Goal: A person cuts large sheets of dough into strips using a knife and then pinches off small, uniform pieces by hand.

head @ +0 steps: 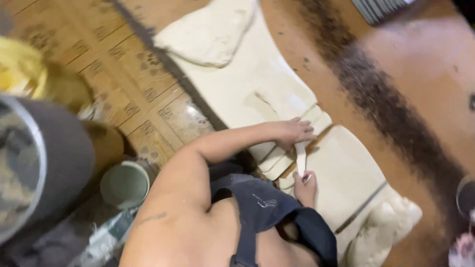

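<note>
A flat sheet of pale dough (257, 84) lies on a brown wooden table (396, 74), its near part cut into strips. My left hand (294, 132) reaches across from a bare arm and pinches the upper end of a narrow dough strip (300, 157). My right hand (305, 188) grips the strip's lower end, just above a dark apron. The strip hangs stretched between both hands over a second dough sheet (346, 168).
One thick lump of dough (208, 34) rests at the sheet's far end, another (391, 222) at the near right. A long thin metal blade (361, 207) lies on the near sheet. Beside the table are patterned floor tiles, a pale bucket (126, 184) and a large grey tub (54, 158).
</note>
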